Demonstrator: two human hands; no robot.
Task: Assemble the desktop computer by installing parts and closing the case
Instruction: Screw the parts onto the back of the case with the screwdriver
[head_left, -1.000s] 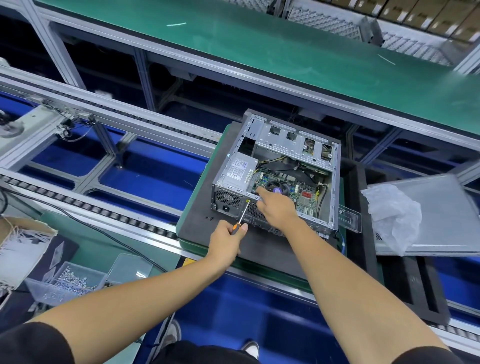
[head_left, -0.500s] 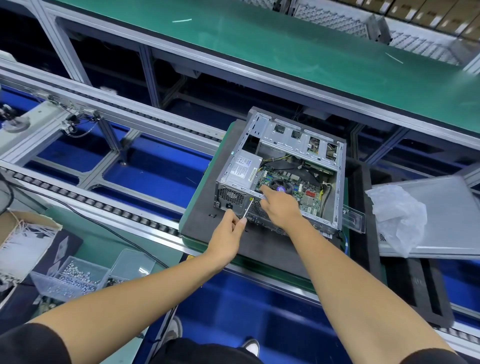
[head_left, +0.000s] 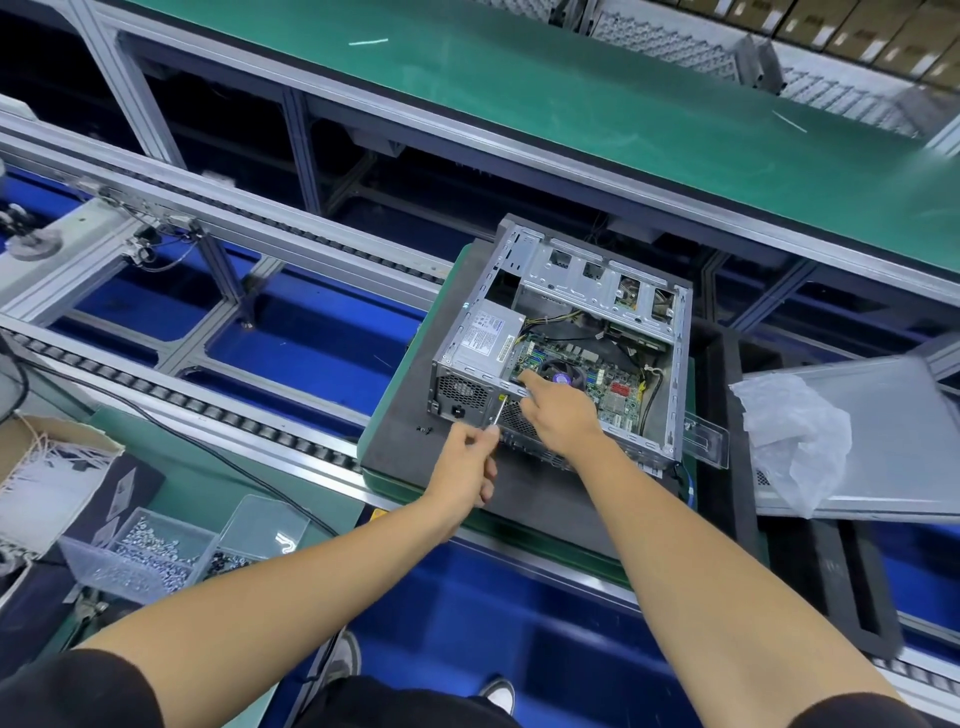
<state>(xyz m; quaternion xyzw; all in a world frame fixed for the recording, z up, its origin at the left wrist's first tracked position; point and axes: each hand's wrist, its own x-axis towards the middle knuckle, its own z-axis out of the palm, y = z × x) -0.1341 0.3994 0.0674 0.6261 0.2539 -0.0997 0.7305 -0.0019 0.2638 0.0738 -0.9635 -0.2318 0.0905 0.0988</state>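
The open grey metal desktop computer case (head_left: 566, 338) lies on a dark foam pad (head_left: 545, 493) on the conveyor, side panel off. My left hand (head_left: 465, 467) grips a thin steel-shaft screwdriver (head_left: 496, 413), tip at the case's near rear edge beside the boxed silver power supply (head_left: 485, 338). My right hand (head_left: 563, 413) reaches over the near wall, forefinger extended onto the green motherboard (head_left: 587, 376), remaining fingers curled. Right: flat grey side panel (head_left: 872, 415) under crumpled clear plastic wrap (head_left: 795, 431). Near left: clear plastic screw bin (head_left: 140, 558).
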